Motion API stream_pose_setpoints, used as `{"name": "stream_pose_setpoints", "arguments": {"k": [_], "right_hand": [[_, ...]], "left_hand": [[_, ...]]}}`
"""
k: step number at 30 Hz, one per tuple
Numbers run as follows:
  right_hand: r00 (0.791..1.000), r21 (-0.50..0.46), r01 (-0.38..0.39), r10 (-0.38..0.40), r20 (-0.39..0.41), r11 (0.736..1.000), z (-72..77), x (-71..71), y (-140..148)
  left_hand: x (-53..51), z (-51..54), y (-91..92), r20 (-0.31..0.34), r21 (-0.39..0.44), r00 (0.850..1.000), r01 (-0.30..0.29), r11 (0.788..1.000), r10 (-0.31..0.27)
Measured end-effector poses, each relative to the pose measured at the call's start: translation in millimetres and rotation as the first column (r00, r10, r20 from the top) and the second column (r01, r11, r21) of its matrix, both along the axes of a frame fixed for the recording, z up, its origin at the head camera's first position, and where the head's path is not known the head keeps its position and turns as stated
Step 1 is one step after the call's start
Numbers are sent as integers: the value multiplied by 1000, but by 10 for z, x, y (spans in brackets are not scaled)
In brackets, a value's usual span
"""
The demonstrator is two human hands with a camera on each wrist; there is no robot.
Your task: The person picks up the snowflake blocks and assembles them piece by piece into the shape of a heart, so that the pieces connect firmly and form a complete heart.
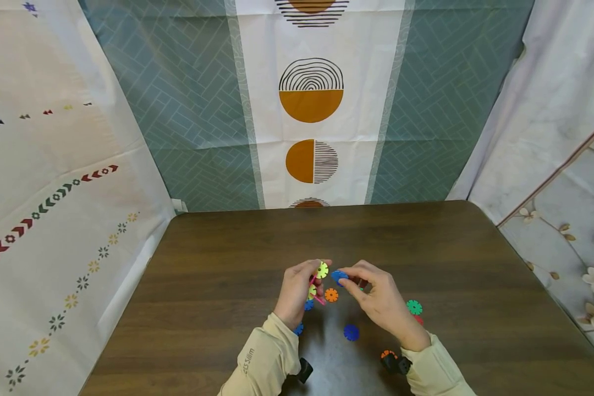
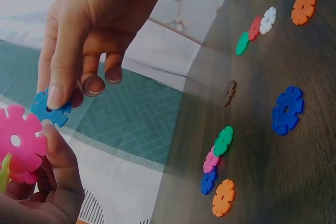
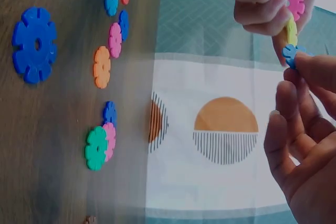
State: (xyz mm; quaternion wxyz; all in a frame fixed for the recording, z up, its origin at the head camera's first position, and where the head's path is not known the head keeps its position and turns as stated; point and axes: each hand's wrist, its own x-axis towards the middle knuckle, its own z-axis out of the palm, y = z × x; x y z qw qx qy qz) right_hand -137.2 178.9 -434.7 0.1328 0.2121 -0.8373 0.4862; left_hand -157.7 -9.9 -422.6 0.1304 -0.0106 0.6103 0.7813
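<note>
My left hand point(image 1: 293, 291) grips a joined cluster of notched plastic discs, with yellow discs point(image 1: 322, 270) and a pink disc point(image 2: 22, 139) showing. Between thumb and fingertips, my right hand point(image 1: 380, 300) pinches a light blue notched disc point(image 1: 339, 276). That blue disc is close beside the cluster's upper yellow disc; whether they touch I cannot tell. Both hands are raised above the table in the wrist views. Fingers hide part of the cluster.
Loose notched discs lie on the brown table point(image 1: 218, 286): a dark blue disc point(image 1: 351, 333), an orange disc point(image 1: 331, 295), a green disc point(image 1: 414, 307) over a red disc point(image 1: 418, 319), and several others. Patterned cloths hang behind and at both sides.
</note>
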Motion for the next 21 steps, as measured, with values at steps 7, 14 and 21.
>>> {"name": "stream_pose_setpoints", "arguments": {"k": [7, 14, 21], "right_hand": [[998, 3, -4, 5, -63, 1000, 7, 7, -41], [994, 17, 6, -4, -113, 1000, 29, 18, -59], [985, -1, 32, -32, -169, 999, 29, 1, -55]], "left_hand": [[8, -2, 19, -8, -11, 1000, 7, 1000, -7], [8, 12, 36, 2, 2, 1000, 6, 1000, -6], [14, 16, 38, 15, 39, 999, 39, 998, -40]]}}
